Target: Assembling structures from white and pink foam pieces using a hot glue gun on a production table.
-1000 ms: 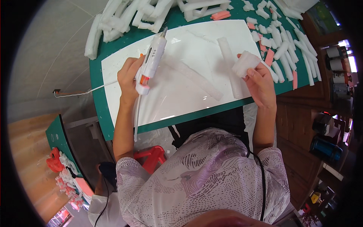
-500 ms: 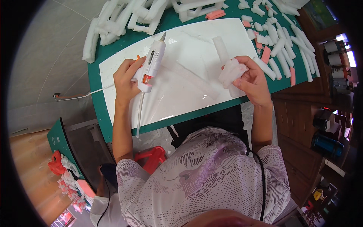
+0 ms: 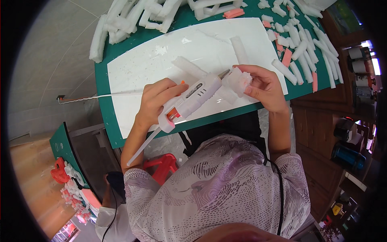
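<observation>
Glue gun (image 3: pixel 197 97), white with a red patch near its back end, is held above the white board (image 3: pixel 141 72), its dark nozzle pointing far and to the right. The left hand (image 3: pixel 158 100) is wrapped around its handle, gripping it firmly. A pale glue stick (image 3: pixel 143 147) pokes out of the back, slanting near and left across the left forearm, and a white cord (image 3: pixel 117 95) runs off to the left.

The right hand (image 3: pixel 264 86) pinches a ragged white foam lump (image 3: pixel 238 82) between thumb and fingers. The nozzle is right by the left side of this lump; whether the two touch, I cannot tell.

On the board, a flat foam strip (image 3: pixel 187 66) lies slantwise beneath the gun, partly hidden by it, and another foam piece (image 3: pixel 238 50) lies farther to the right. The board rests on a green table (image 3: pixel 104 97). White foam frames (image 3: pixel 133 16) are heaped at the far left, and two pink pieces (image 3: pixel 234 13) lie together at the far edge of the board. Loose white foam sticks (image 3: pixel 308 60) with some pink bits among them spread over the right side.

Near and left, below the table, is a red stool (image 3: pixel 163 167); farther left, part of another person (image 3: pixel 113 224) shows beside a second green table (image 3: pixel 66 147)
</observation>
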Tool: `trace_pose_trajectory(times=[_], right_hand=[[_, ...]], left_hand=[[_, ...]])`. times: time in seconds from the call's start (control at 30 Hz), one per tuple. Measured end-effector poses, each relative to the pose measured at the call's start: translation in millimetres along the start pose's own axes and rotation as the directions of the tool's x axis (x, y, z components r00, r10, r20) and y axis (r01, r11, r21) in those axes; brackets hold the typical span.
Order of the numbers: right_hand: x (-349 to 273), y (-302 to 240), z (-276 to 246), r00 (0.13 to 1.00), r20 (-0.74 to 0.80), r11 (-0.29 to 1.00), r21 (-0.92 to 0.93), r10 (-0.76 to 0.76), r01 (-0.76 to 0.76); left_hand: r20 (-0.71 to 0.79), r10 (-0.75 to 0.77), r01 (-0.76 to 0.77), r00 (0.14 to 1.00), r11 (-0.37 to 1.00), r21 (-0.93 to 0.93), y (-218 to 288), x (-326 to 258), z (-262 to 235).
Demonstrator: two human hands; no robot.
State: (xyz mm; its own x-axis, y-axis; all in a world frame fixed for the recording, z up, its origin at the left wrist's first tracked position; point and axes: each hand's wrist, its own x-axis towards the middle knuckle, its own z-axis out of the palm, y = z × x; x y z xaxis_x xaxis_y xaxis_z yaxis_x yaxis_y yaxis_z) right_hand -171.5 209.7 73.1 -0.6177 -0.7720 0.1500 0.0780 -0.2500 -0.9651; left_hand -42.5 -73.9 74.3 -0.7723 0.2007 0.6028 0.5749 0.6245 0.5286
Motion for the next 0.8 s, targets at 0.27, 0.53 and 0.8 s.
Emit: trace_pose_trajectory(times=[0.27, 0.53, 0.8], right_hand=[[9.1, -0.4, 8.8, 1.000, -0.027, 0.994, -0.112, -0.002, -0.001], [11.1, 2.2, 13.1, 0.998, -0.054, 0.982, -0.186, -0.043, 0.032], [11.8, 1.9, 15.2, 0.997, -0.062, 0.983, -0.179, -0.049, 0.037]], left_hand=[[0.029, -0.039, 0.041, 0.999, 0.998, -0.053, -8.2, -8.1, 2.2], [0.000, -0.106, 0.106, 0.994, 0.994, -0.004, -4.8, -12.0, 2.5], [0.013, -0.169, 0.169, 0.986, 0.986, -0.008, -3.2, -18.1, 2.5]])
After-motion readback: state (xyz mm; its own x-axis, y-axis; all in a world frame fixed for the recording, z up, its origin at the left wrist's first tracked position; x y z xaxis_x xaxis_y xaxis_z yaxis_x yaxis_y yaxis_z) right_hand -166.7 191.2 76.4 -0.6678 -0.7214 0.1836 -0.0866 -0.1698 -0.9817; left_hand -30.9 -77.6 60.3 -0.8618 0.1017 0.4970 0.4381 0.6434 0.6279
